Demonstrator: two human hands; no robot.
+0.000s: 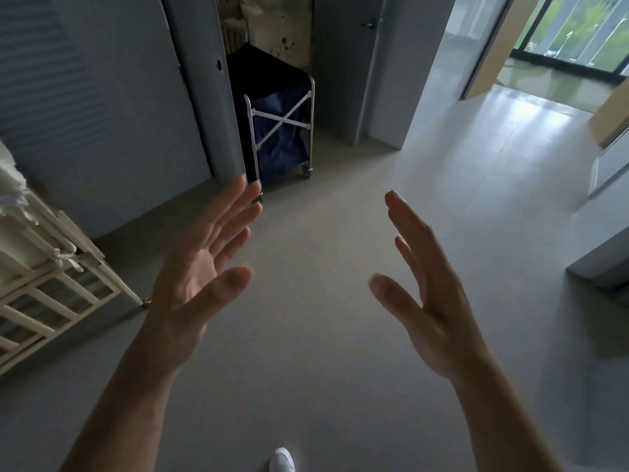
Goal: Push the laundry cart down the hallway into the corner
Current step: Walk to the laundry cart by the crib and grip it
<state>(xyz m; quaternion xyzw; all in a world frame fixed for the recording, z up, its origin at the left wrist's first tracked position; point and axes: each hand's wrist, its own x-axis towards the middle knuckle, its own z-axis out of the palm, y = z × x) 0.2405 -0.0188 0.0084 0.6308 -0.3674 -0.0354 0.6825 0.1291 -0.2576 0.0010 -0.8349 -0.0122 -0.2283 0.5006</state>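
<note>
Two hands are held out empty, the left hand (200,267) and right hand (422,284) both spread, fingers (235,212) released. Nothing is grasped. The laundry cart (279,131) is seen well ahead, tucked in the corner beside a door frame (200,97) (probably parked there), so the push is judged finished.

- Both forearms are bare up to the lower edge of the frame; no sleeve shows on either.
- The left hand (200,267) has no ring, watch or glove.
- The right hand (422,284) is likewise bare, its wrist without strap or band.
- Fingernails are short and unpainted.
- A white shoe (282,460) shows at the bottom edge.
</note>
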